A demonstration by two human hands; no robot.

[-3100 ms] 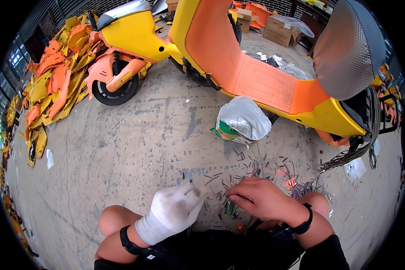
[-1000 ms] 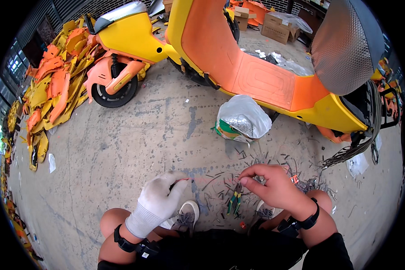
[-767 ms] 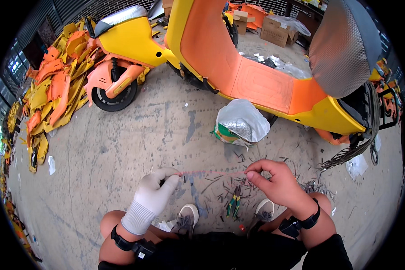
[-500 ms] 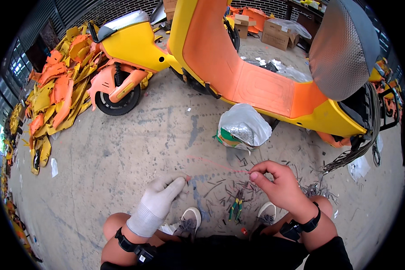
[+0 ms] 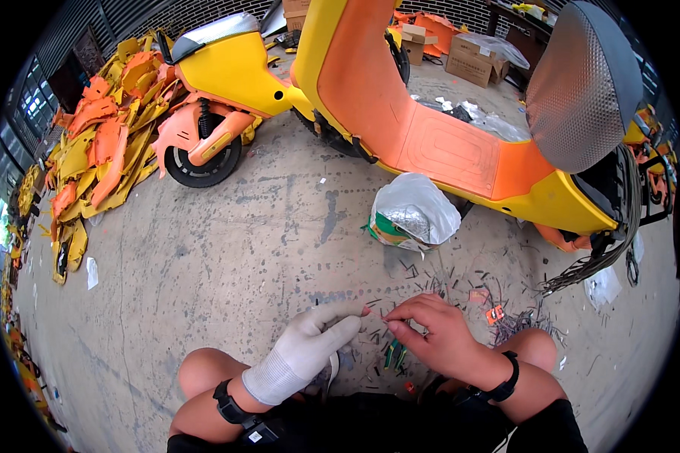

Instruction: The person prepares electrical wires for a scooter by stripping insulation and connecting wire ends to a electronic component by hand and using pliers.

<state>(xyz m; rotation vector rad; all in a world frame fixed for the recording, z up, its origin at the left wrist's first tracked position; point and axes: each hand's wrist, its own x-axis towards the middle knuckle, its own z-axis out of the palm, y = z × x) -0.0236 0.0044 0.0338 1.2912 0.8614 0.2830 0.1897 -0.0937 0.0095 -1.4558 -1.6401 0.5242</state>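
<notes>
My left hand (image 5: 313, 343) wears a pale glove that leaves the index fingertip bare. Its thumb and index finger stretch to the right with a gap between them, and nothing shows in it. Facing it closely, my right hand (image 5: 434, 336), bare, pinches thumb against index finger on a thin red wire, of which little can be made out now. On the floor below the fingers lie green-and-yellow pliers (image 5: 393, 353), partly covered by my right hand. Short dark offcuts (image 5: 525, 321) are strewn around, heaped thickest beside my right knee. Near them is a small orange-red piece (image 5: 495, 314).
A yellow-and-orange scooter (image 5: 446, 151) stands ahead, a bundle of grey cables (image 5: 619, 234) hanging at its right end. Before it sits a bag-lined tub (image 5: 412, 215). Yellow and orange panels (image 5: 102, 151) are piled at left; cardboard boxes (image 5: 468, 62) stand at the back.
Both hands have come closer together, the left moving right and the right moving left and down. The red wire, stretched out before, hardly shows. The orange-red piece has come into sight.
</notes>
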